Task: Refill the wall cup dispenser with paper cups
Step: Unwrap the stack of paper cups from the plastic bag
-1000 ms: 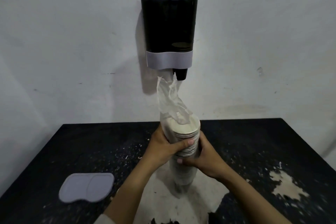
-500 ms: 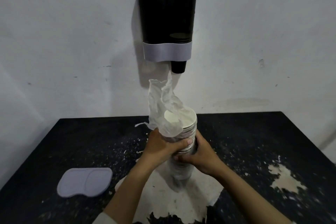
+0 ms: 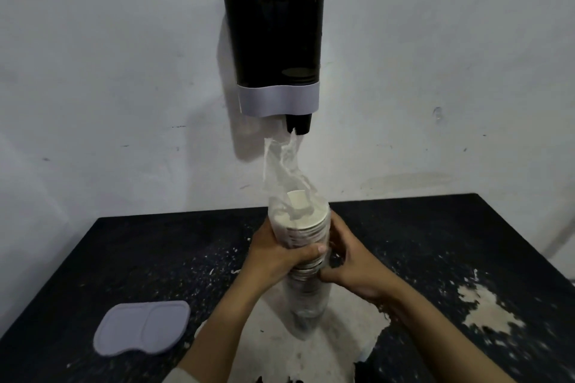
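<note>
Two hands hold one tall stack of paper cups (image 3: 306, 236) standing upright on the table (image 3: 149, 258), near the middle & a bit toward the front edge. Left hand (image 3: 273, 258) is wrapped tight round the stack w/ thumb pressed across the front. Right hand (image 3: 351, 264) is curled on the other side, a little lower, fingers bent in on the plastic. What changed: a sec ago the plastic sleeve (image 3: 286, 171) sat closer over the top cup; now its loose end stands up taller & thinner, and the top rim shows more. Right hand also slid lower. I think that means the wrap is being worked down off the cups, so they're not ready to load yet. Dispenser (image 3: 273, 40) hangs on the wall above, dark body w/ grey band, one black cup (image 3: 298, 124) poking out the bottom. Its grey lid (image 3: 143, 331) lies flat near the table's front-left corner, so the top is prob open. Hard to see: how many cups are inside the dark body, the bottom of the stack (blurry), and the clear stuff sticking out the dispenser top, cut off by the frame.
</note>
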